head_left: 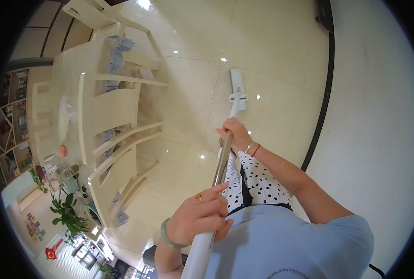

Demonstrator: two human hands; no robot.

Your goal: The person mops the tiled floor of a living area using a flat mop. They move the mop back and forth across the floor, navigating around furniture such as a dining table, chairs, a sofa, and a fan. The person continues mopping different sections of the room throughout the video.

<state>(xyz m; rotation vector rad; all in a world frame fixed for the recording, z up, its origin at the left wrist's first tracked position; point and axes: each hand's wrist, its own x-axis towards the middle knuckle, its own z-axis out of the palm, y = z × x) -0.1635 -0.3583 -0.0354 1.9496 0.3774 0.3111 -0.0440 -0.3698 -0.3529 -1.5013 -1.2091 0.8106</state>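
Both my hands are on the long handle of a flat mop (221, 162), a white and silver pole slanting away from me. My left hand (202, 214) wraps the thick white upper part near my body, its index finger stretched along the pole. Lower down, my right hand (235, 132) grips the shaft, thumb sticking out to the left. At the far end, the white rectangular mop head (237, 83) lies flat on the glossy cream floor tiles (193, 88). A green bangle and a gold ring are on my left; a silver bangle and red string on my right.
Along the left stand cream wooden chairs (116, 111) beside a dining table (72, 60) with a clear cover. A green potted plant (70, 214) and small items are farther left. On the right, a black baseboard (325, 102) edges the white wall (374, 93).
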